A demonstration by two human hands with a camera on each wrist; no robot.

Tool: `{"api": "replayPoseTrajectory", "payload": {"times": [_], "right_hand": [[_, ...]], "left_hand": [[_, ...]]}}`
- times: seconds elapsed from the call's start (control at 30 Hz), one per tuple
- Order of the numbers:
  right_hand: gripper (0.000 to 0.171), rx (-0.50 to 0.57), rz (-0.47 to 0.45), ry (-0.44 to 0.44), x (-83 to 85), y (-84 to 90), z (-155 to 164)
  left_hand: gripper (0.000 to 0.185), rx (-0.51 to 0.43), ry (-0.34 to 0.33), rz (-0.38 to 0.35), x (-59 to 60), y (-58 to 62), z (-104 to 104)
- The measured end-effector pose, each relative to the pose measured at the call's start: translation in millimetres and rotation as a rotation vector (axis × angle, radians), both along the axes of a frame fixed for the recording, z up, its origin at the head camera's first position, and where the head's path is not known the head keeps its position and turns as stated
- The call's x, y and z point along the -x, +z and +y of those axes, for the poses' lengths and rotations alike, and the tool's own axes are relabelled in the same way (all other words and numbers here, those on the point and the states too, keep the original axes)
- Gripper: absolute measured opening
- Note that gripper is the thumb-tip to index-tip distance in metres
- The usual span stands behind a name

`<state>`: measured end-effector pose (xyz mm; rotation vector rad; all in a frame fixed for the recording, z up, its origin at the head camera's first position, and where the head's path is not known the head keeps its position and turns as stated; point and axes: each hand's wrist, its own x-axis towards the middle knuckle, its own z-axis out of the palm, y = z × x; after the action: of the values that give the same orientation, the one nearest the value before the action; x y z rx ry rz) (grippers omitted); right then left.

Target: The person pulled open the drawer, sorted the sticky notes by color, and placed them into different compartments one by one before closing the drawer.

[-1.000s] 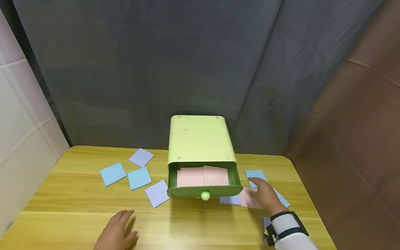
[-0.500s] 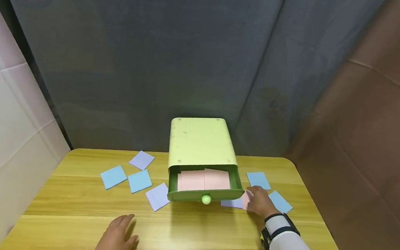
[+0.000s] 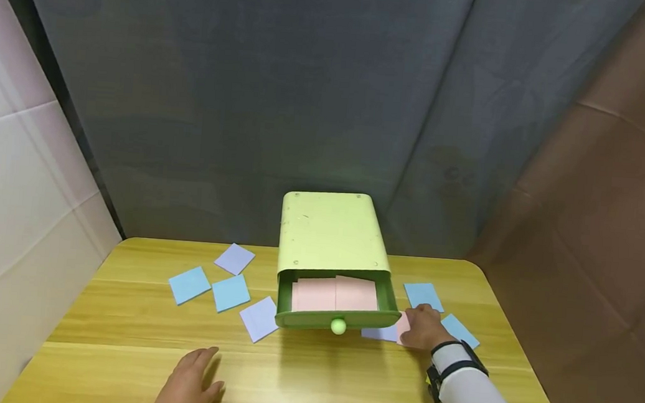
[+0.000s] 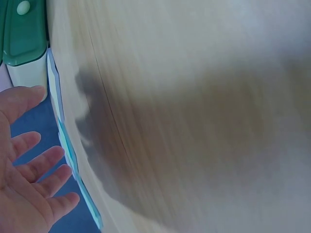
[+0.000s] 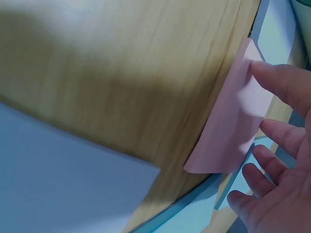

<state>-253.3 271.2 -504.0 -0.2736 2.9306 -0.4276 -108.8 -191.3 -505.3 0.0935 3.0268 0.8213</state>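
My right hand (image 3: 425,327) reaches over a pink sticky note (image 5: 233,111) on the table, right of the green drawer (image 3: 303,320). In the right wrist view, the thumb tip overlaps the note and the index fingertip is at its edge, with the other fingers spread and loosely bent. My left hand (image 3: 189,382) hovers above the front left of the table, palm bare and fingers apart. The drawer is pulled out of a light green box (image 3: 334,233) and has pink sticky notes (image 3: 338,295) inside. A purple sticky note (image 3: 379,333) lies beside the pink one, partly under the drawer front.
Blue sticky notes (image 3: 424,295) lie on the right side of the wooden table (image 3: 122,331). On the left are blue notes (image 3: 190,286) and purple notes (image 3: 259,319). Another purple note (image 5: 58,179) is close to the right wrist. A dark curtain (image 3: 250,109) hangs behind.
My right hand has come down and nearer, from over the blue note onto the pink one. The left hand has stayed nearly still, and the view has shifted slightly.
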Motion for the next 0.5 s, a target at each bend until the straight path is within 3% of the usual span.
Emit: {"api": "replayPoseTrajectory", "payload": {"times": [0.17,0.5], "right_hand": [[0.038,-0.039,-0.012,0.014,0.6,1.9,0.0],[0.048,-0.076,-0.018,0.017,4.2,4.2,-0.7]], "left_hand": [[0.062,-0.006,-0.003,0.007,0.4,-1.0,1.0],[0.062,-0.013,0.015,-0.008,-1.0,-0.7,0.6]]}}
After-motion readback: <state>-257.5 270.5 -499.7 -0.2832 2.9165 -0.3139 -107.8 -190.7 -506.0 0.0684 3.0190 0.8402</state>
